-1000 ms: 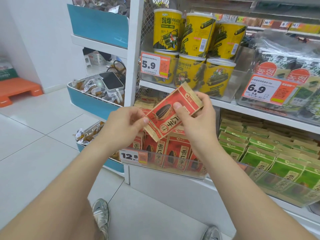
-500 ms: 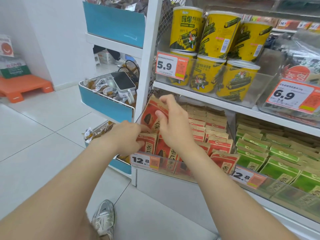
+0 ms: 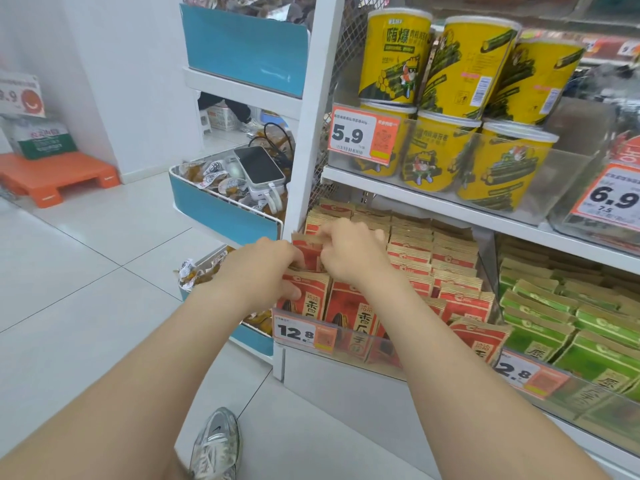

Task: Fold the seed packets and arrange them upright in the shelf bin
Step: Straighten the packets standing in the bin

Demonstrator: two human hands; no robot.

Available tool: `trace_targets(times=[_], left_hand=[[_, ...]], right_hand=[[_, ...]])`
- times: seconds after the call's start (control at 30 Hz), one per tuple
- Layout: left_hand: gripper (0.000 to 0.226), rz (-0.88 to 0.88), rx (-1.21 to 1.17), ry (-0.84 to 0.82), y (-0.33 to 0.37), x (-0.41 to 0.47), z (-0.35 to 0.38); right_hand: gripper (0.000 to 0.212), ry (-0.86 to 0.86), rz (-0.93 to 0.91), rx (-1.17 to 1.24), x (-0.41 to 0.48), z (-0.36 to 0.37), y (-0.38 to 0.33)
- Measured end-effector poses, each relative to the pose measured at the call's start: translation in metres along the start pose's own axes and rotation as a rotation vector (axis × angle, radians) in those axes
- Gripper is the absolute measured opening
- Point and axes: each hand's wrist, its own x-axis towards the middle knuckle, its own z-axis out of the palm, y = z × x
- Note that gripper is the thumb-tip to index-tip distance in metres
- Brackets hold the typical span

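A red and tan seed packet [image 3: 309,255] stands upright in the leftmost row of the clear shelf bin [image 3: 349,351], behind the front packets. My left hand [image 3: 263,271] grips its left side, thumb resting on the front packet [image 3: 308,299]. My right hand [image 3: 349,252] pinches its top right edge from above. Most of the held packet is hidden between my hands. More red packets [image 3: 446,271] fill the rows to the right.
Green packets [image 3: 561,320] fill the neighbouring bin. Yellow tubs [image 3: 446,109] stand on the shelf above. A white upright post [image 3: 308,133] borders the bin's left. Blue-fronted baskets [image 3: 221,209] with snacks and a power bank sit further left. My shoe [image 3: 216,445] is on the tiled floor.
The packet was held up in front of the shelf a second ago. Both hands have lowered it to the left into the bin's leftmost row, where it now stands upright.
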Motion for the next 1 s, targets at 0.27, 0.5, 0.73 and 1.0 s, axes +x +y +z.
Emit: trace_targets(times=[0.27,0.5,0.73,1.0], left_hand=[[0.07,0.092,0.037,0.074,0.003,-0.003,0.007],[0.045,0.079,0.101,-0.075,0.007,-0.005,0.008],[0.042,0.077,0.069,-0.065,0.01,-0.006,0.009],[0.047,0.068,0.047,-0.069,0.013,-0.009,0.007]], right_hand=[[0.034,-0.234,0.081,0.04,0.005,-0.007,-0.006],[0.037,0.207,0.09,0.053,0.008,-0.001,0.001],[0.018,0.01,0.109,0.15,0.012,-0.006,0.001],[0.025,-0.045,0.15,0.13,0.016,0.003,0.008]])
